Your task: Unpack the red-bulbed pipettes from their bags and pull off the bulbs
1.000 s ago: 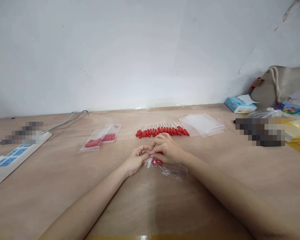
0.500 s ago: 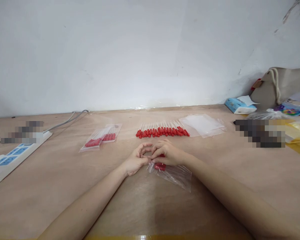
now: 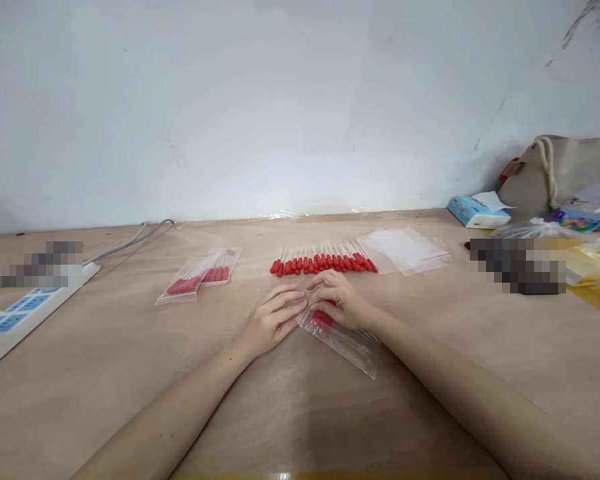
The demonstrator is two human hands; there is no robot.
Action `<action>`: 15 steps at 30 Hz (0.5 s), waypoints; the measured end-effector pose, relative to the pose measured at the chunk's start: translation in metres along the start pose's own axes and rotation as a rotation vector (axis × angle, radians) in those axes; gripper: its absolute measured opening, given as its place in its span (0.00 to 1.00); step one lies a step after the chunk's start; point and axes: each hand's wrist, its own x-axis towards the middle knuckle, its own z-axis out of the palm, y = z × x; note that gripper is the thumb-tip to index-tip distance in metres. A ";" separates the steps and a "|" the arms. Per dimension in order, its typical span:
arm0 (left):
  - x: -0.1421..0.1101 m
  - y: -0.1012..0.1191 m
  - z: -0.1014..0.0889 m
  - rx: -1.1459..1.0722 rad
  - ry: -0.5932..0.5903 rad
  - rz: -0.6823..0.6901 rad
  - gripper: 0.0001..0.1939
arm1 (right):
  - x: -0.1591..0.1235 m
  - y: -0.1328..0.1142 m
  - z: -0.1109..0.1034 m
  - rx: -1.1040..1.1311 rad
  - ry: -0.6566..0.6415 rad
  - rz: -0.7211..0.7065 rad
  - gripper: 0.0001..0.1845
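In the head view, the left hand and right hand meet over the table. The left fingers are loosely bent and partly open, their tips by the end of a clear bag; whether they grip it, I cannot tell. The right fingers curl partway closed over that end and seem to pinch the film. Red tips show inside the bag, just below the right fingers, which partly cover them.

Beyond the fingertips lies a row of red-tipped sticks, with flat clear bags to its right. Left of the left fingers, two filled bags overlap.

The step in hand looks like working along the bag's end; from here a move calls for level film and light, even finger pressure.
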 end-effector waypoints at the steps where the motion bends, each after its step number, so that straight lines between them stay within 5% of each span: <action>1: 0.000 -0.001 0.001 0.027 0.009 0.020 0.14 | 0.000 0.000 0.001 0.007 0.000 -0.002 0.05; 7: 0.001 -0.003 0.002 0.058 -0.029 0.004 0.09 | -0.001 -0.004 0.006 0.051 -0.008 -0.010 0.06; 15: 0.000 -0.005 0.001 -0.163 -0.139 -0.077 0.09 | -0.004 -0.011 0.016 0.181 -0.082 -0.013 0.10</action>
